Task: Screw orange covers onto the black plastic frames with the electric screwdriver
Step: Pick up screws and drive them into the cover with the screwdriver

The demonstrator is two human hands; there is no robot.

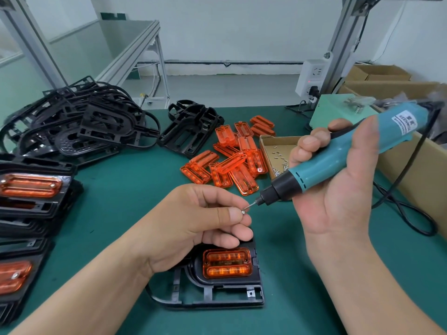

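Left hand pinches a screw against the bit of the electric screwdriver, which the right hand grips (orange cover sits in a black frame on the table below)

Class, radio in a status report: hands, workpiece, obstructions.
Left hand pinching screw. Right hand gripping electric screwdriver, tip at screw. Orange cover seated in black frame. Nothing lying on cover.

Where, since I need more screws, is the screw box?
In the head view, the cardboard screw box sits right of centre on the green mat, between the loose orange covers and the right hand.
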